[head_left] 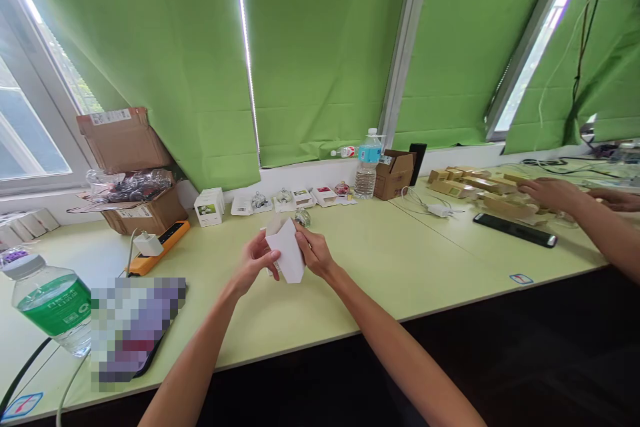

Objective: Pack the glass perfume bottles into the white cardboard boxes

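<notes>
Between my two hands, above the pale green table [350, 300], is a small white cardboard box [287, 253], tilted, with its upper end toward the window. My left hand [255, 259] grips its left side, thumb across the front. On the right edge, the fingers of my right hand [315, 250] are closed on the same box. Just behind it sits a small clear glass-like ornament [303, 217], partly hidden by the box and my hand. Farther back stands a row of small white boxes [303, 197] with round clear ornaments [283, 195] among them.
A water bottle [369, 167] and a brown carton [394, 175] stand at the back. On the left are an open carton [145, 210], an orange power strip [170, 238], and a green-labelled bottle [55, 300]. Another person's hand [553, 195] reaches among yellowish boxes beside a black phone [515, 230].
</notes>
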A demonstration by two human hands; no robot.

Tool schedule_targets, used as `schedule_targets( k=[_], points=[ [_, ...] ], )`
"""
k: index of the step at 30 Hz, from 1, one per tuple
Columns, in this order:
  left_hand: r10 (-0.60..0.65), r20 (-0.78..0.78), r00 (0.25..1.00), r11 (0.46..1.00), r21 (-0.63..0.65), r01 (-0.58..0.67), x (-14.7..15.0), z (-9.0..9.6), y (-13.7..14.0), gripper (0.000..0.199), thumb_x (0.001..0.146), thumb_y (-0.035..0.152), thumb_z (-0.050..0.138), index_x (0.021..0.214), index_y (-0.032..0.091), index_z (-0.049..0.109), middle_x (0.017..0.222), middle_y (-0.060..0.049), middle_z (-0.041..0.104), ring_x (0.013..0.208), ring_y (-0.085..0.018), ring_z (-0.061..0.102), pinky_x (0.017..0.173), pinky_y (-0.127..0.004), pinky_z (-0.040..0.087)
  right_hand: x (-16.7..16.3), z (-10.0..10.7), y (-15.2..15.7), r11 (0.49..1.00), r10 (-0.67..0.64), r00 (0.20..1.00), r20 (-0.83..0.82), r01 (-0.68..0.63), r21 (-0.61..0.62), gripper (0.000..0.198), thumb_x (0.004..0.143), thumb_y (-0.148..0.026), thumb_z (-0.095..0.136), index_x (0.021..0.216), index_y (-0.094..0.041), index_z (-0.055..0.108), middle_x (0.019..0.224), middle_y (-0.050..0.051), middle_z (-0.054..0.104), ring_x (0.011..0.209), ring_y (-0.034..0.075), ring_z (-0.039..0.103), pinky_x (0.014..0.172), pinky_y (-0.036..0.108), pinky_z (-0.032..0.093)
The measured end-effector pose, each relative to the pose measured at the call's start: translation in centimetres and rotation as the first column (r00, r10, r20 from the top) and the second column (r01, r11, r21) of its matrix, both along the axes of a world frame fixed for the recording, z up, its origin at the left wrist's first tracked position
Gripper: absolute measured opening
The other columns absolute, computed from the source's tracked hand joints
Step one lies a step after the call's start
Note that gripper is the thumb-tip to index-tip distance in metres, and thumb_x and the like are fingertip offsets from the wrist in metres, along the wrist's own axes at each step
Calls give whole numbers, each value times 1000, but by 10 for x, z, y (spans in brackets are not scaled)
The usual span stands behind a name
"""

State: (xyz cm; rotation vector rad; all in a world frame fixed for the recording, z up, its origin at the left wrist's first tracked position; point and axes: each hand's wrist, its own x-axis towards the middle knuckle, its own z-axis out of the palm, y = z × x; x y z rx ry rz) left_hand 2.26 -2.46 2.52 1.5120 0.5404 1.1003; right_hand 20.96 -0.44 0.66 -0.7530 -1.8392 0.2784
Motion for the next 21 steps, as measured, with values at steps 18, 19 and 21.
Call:
schedule_targets(
  k=[18,19,21],
  points=[
    [391,128,912,862,296,-411,-2,-9,1,70,70,40,72,131,26,40,115,-8,58,73,-15,62,49,-23,51,-1,-1,-5,987,36,989,143,-57,148,70,77,-50,61,137,-23,38,105,7,63,63,13,57,55,27,48],
    [421,127,898,837,328,-439,-1,-9,0,70,70,38,72,130,26,40,122,-9,54,78,-16,62,51,-23,51,-2,1,-7,985,35,985,170,-63,161,73,75,-51,63,137,-24,37,108,8,63,68,15,59,57,28,48],
    [449,122,885,801,384,-459,2,-8,-2,70,70,35,72,130,27,37,130,-11,48,83,-17,62,55,-24,51,-6,5,-12,979,32,976,216,-74,190,77,72,-52,67,137,-24,36,116,9,61,82,20,61,62,30,49]
  ],
)
